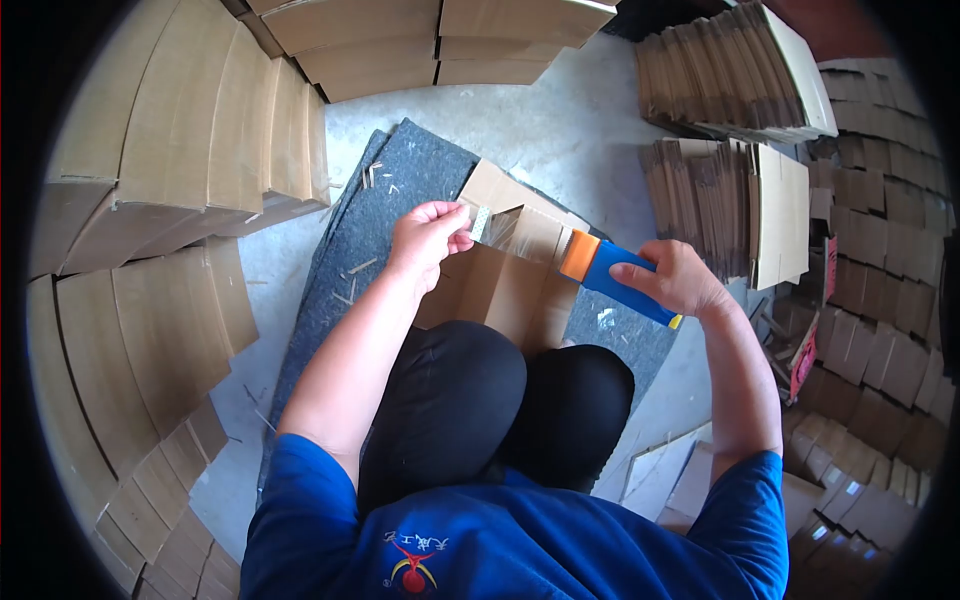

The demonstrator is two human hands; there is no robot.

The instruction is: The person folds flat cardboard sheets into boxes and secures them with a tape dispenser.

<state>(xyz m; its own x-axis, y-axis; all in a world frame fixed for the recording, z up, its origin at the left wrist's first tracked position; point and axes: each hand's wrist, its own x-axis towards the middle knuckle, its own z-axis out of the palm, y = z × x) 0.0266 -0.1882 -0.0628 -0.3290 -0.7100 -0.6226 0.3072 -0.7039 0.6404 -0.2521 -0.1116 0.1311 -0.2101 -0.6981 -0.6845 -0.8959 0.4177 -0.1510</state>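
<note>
Between my knees and the mat stands a brown cardboard box [505,290] with its flaps showing. My left hand [432,238], at the box's left edge, pinches a small pale strip [480,223] between thumb and fingers. Clear tape seems to stretch from that strip across the box top toward the right. My right hand [672,278] is wrapped round a blue tape dispenser [628,283] with an orange front end, which rests near the right side of the box.
A dark grey mat [340,250] with cardboard scraps lies on the concrete floor [470,110]. Large cartons [190,130] rise on the left and at the top. Bundled flat cardboard [720,75] is stacked at the right.
</note>
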